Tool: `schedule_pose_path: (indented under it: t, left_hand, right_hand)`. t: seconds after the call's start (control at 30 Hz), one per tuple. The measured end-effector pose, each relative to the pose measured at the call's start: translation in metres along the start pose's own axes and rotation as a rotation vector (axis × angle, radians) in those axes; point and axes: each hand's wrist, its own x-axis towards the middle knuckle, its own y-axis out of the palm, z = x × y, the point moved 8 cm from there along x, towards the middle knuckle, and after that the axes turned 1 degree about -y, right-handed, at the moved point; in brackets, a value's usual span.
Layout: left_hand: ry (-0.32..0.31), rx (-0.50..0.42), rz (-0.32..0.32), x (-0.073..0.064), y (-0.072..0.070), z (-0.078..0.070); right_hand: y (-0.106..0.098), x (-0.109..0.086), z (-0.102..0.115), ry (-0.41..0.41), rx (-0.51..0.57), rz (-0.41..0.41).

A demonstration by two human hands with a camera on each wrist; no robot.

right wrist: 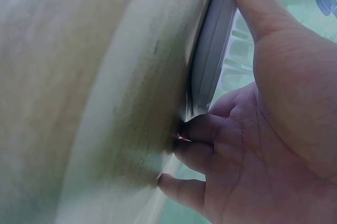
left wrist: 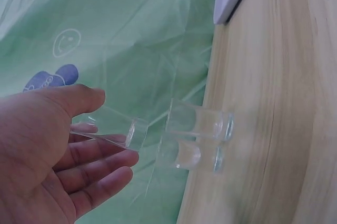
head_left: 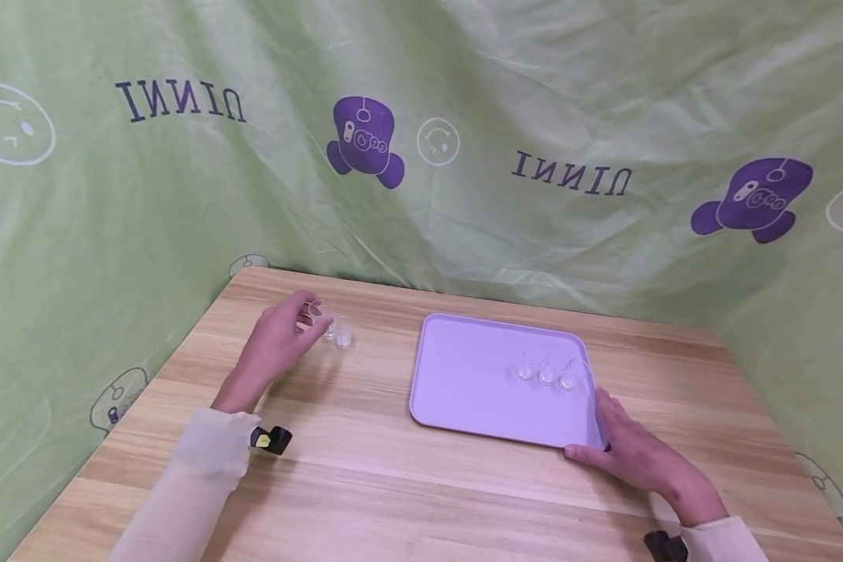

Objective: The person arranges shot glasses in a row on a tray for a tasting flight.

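Observation:
My left hand (head_left: 279, 337) holds a clear shot glass (left wrist: 138, 134) between thumb and fingers, above the left part of the table. Beside it two more clear shot glasses (head_left: 343, 334) stand close together on the wood. My right hand (head_left: 635, 451) grips the front right corner of a purple tray (head_left: 464, 382), the thumb along the front edge and the fingers at the right side. In the right wrist view, the fingertips partly disappear at the tray's edge. Three clear shot glasses (head_left: 547, 373) stand in a row on the tray's right half.
The wooden table (head_left: 365, 484) carries the tray and glasses. Its far edge meets a green curtain (head_left: 506, 70) with purple figures and lettering, which also hangs along both sides.

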Motion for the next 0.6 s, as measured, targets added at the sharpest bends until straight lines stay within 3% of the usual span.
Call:
schedule_pose_path:
  t: [0.6]
  left_hand:
    - [0.112,-0.053,0.059,0.003,0.031,-0.039]
  right_hand:
    - [0.0,-0.001,0.001,-0.014,0.0,-0.008]
